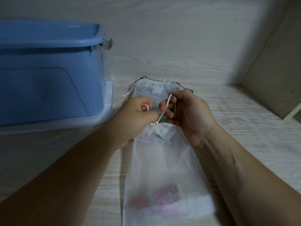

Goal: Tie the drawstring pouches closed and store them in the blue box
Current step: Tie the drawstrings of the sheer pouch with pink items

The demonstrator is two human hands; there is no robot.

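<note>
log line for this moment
step: tying cord | left hand: holds cord | right hand: holds cord | pouch: neck cinched, on table | box: pouch not in

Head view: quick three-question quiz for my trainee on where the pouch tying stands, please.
1. True or false: the near pouch already lies inside the blue box.
2. What do the left hand and right hand both hold? A) the white drawstring B) a pair of scissors C) a roll of tape
3. Fill in: the blue box stands on the person's ___ side.
Key: 1 false; 2 A; 3 left.
</note>
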